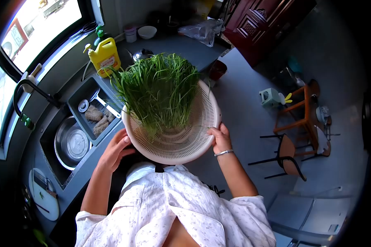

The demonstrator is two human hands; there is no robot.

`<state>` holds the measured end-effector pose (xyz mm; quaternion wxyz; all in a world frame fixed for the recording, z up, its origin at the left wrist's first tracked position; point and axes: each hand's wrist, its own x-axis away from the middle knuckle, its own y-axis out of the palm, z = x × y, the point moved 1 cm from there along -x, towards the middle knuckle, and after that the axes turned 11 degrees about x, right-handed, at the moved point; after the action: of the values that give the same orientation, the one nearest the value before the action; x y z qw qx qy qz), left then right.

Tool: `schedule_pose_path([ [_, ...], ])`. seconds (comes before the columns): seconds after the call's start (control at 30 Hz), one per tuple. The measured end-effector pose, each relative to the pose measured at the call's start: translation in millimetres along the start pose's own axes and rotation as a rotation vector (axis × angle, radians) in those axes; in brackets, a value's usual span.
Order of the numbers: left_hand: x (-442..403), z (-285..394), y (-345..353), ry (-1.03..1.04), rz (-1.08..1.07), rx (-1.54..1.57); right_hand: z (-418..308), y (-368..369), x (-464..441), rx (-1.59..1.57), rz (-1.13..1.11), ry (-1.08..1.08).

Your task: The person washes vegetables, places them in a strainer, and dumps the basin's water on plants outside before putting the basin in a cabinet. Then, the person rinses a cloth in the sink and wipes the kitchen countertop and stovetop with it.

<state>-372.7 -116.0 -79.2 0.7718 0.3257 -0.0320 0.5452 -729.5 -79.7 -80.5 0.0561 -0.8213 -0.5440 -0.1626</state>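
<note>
A pale plastic colander (pixel 169 153) is in front of my waist, with a big bunch of long green leafy stalks (pixel 158 88), like Chinese chives, in it. My right hand (pixel 221 139) is closed on the colander's right rim, thumb on the inner side. At the left rim is my left hand (pixel 117 149), its fingers apart and not wrapped round the edge; whether it touches the colander I cannot tell. The undersides of the colander and part of my left fingers are hidden.
Left of me, a sink (pixel 55 142) holds a metal basin (pixel 72 142). Beside it a grey drain tray (pixel 90 131) holds a peeler-like white-handled tool and brown roots. A yellow jug (pixel 106 57), black faucet (pixel 37 88) and cutting board (pixel 44 197) are nearby. Chairs (pixel 288 154) stand right.
</note>
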Motion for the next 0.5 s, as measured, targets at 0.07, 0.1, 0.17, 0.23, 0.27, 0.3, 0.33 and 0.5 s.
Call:
schedule_pose_path([
  [0.07,-7.6,5.4,15.9,-0.067,-0.078,0.064,-1.3,2.6,3.7,-0.010,-0.017,-0.018],
  [0.1,-9.6,8.4,21.3,-0.138,-0.144,0.132,-2.0,2.2,7.0,-0.012,-0.014,-0.025],
  [0.17,-23.1,4.4,16.4,-0.156,-0.163,0.198,-4.2,3.7,13.4,0.034,0.019,-0.088],
  [0.23,-31.9,-0.5,18.0,-0.146,-0.098,0.167,-9.0,1.1,17.7,0.084,0.027,-0.108],
  [0.27,-35.1,0.2,15.3,-0.163,-0.069,0.179,-11.6,4.8,20.2,0.103,0.020,-0.119],
  [0.3,-40.5,-2.1,7.1,-0.160,-0.075,0.182,-13.6,7.8,21.9,0.120,0.011,-0.129],
  [0.33,-46.0,-4.6,0.5,-0.197,-0.107,0.194,-18.9,8.5,23.0,0.183,-0.057,-0.134],
  [0.5,-31.3,-16.9,-8.9,-0.192,-0.066,0.297,-37.1,12.7,27.1,0.450,0.080,-0.421],
])
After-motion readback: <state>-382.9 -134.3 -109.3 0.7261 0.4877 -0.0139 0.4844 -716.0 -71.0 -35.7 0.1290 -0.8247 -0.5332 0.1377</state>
